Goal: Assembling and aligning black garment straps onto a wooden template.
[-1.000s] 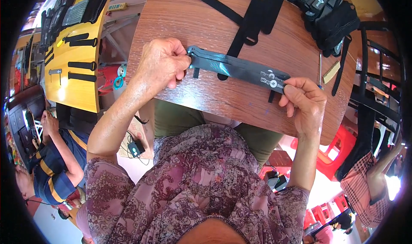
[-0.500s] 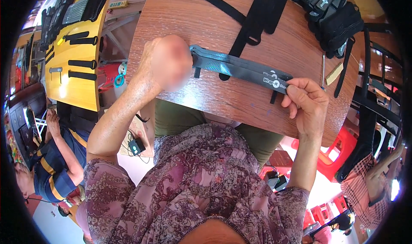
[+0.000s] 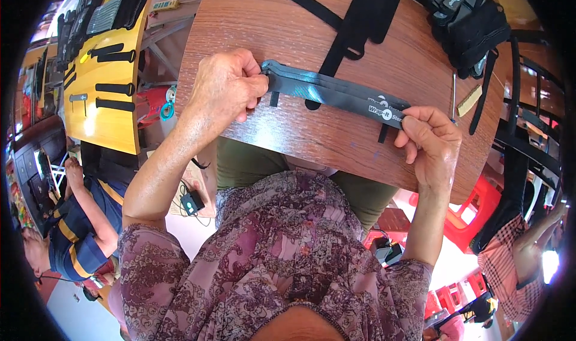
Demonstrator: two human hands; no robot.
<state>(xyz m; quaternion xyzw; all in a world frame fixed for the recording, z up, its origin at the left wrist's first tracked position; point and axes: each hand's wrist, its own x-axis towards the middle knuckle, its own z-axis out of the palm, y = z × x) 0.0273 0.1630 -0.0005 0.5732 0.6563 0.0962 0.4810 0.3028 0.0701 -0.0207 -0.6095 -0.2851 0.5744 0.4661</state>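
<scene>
A shiny black strap with white printing (image 3: 336,92) stretches between my hands, just above the wooden table (image 3: 264,35). It looks like layered or folded strips with overlapping edges. My left hand (image 3: 225,89) is closed in a pinch on its left end, by the rounded tips. At the printed right end, my right hand (image 3: 431,138) pinches the strap between thumb and fingers. Short dark tabs (image 3: 384,132) stick out below it. Behind it lie wide black straps with slotted ends (image 3: 360,14), one passing partly beneath the held strap.
A heap of bundled black straps (image 3: 471,26) fills the far right, with a thin metal rod (image 3: 454,92) and a beige block (image 3: 469,101) nearby. On the left, a yellow table (image 3: 93,125) bears more straps. A red stool (image 3: 474,215) stands at right. Other people sit on both sides.
</scene>
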